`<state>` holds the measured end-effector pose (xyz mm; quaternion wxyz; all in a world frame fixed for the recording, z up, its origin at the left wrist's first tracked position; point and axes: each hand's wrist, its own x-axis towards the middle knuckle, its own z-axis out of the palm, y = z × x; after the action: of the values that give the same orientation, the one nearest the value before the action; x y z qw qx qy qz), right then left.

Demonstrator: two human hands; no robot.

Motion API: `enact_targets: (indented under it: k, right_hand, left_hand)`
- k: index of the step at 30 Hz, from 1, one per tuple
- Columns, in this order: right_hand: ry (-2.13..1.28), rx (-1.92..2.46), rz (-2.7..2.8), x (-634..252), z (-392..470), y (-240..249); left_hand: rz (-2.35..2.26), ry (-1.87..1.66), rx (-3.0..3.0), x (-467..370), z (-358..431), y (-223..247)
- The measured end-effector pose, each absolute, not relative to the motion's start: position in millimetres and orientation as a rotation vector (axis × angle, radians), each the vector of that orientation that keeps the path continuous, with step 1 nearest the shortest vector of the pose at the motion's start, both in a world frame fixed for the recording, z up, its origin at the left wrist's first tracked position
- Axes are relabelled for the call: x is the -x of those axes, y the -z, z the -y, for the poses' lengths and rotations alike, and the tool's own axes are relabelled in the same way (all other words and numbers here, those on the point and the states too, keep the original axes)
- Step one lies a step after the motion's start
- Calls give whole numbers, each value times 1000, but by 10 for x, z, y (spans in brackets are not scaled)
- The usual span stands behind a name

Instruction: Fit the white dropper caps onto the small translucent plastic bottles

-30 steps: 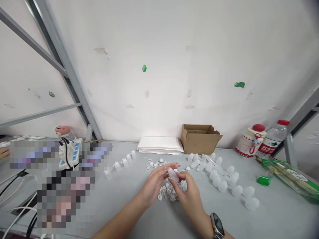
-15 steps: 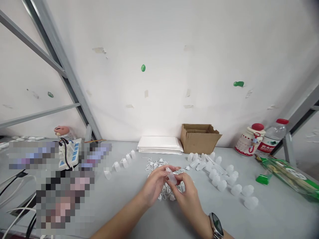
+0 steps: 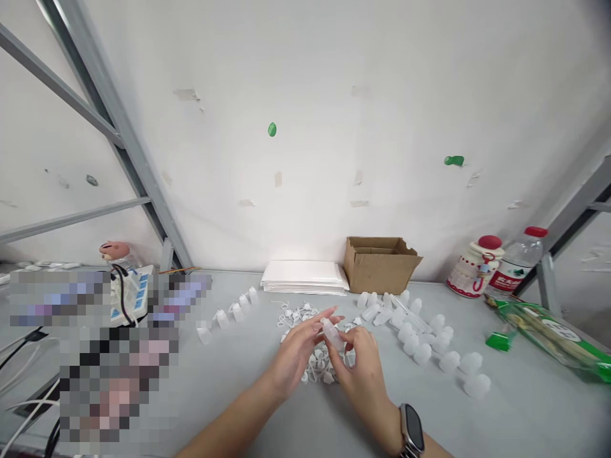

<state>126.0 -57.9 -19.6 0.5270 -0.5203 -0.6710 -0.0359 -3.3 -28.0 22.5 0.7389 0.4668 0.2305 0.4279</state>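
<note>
Between both hands, over the middle of the table, I hold a small translucent white plastic bottle (image 3: 333,333), tilted. My right hand (image 3: 363,369) pinches its body between thumb and fingers. My left hand (image 3: 294,356) is closed at its upper end, with the fingertips partly hidden. Beneath the hands lies a pile of small white caps with cord-like loops (image 3: 326,371), partly covered by them. Several similar bottles with white tops (image 3: 237,311) stand in a slanting row to the left. On the right, several more translucent bottles (image 3: 422,354) are grouped without visible loops.
A stack of white sheets or flat boxes (image 3: 304,278) and an open cardboard box (image 3: 382,273) stand against the wall. Further right are a decorated flask (image 3: 470,273), a water bottle (image 3: 518,264) and a green food packet (image 3: 556,337). A power strip (image 3: 130,296) with cables lies left.
My left fingers have shifted slightly and extended around the bottle's upper end. The bottle remains between both hands. The whole view has moved a little.
</note>
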Motion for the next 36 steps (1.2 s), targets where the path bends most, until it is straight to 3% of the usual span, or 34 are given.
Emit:
enact_targets:
  k: [36]
  right_hand:
    - [259, 1216, 1741, -1246, 590, 197]
  left_hand:
    - [-446, -917, -943, 4, 264, -179]
